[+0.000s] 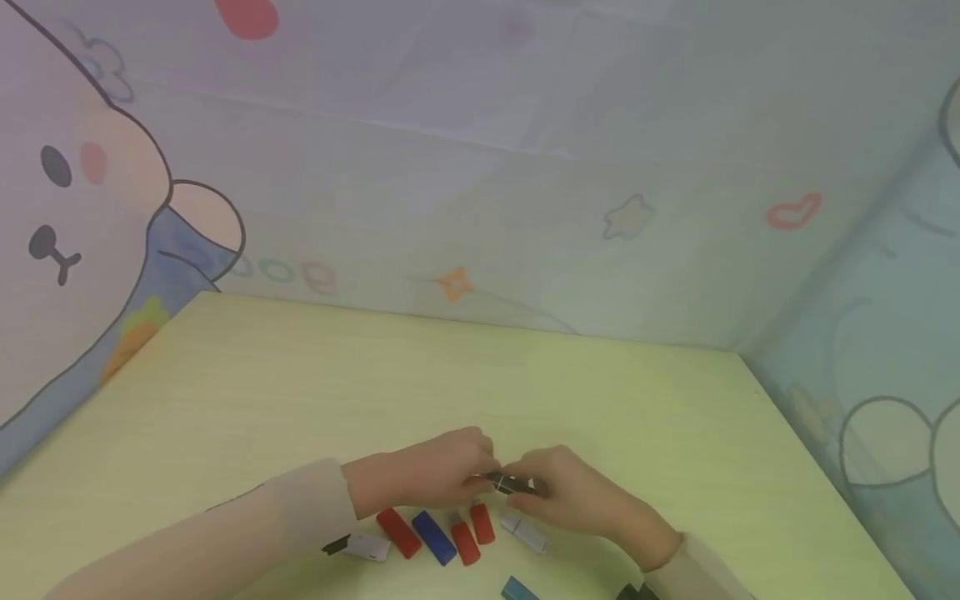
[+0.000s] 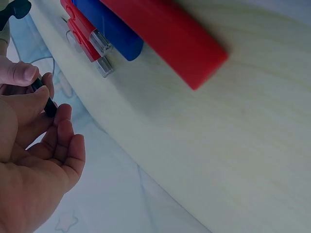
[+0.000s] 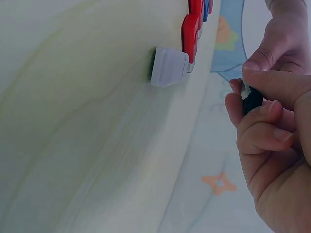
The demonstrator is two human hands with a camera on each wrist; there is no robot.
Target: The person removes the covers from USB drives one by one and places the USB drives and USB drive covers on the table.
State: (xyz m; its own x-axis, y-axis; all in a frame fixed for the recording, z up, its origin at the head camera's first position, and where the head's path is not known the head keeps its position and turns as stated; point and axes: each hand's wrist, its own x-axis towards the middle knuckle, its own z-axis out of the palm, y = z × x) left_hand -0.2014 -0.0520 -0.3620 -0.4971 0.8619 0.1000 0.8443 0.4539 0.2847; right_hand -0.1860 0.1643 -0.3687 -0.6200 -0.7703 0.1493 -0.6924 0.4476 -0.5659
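Between my two hands, above the table, is a small black USB flash drive (image 1: 514, 484) with a light metallic part. My left hand (image 1: 450, 471) pinches its left end between thumb and fingers. At the other end, the thumb and fingers of my right hand (image 1: 573, 493) grip the black body. The right wrist view shows a silver end (image 3: 245, 88) beside the black body, right at the left hand's fingertips. Below the hands lie two red USB drives (image 1: 466, 542) with see-through ends, a blue drive (image 1: 434, 538), a larger red drive (image 1: 399, 533) and a whitish drive (image 1: 525, 533).
A white drive (image 1: 367, 547) with a black end lies under the left sleeve. Nearer the front are a teal piece (image 1: 519, 588) and a black object (image 1: 637, 592), both cut off by the frame. Printed cloth walls (image 1: 480, 167) border the pale table (image 1: 375, 358).
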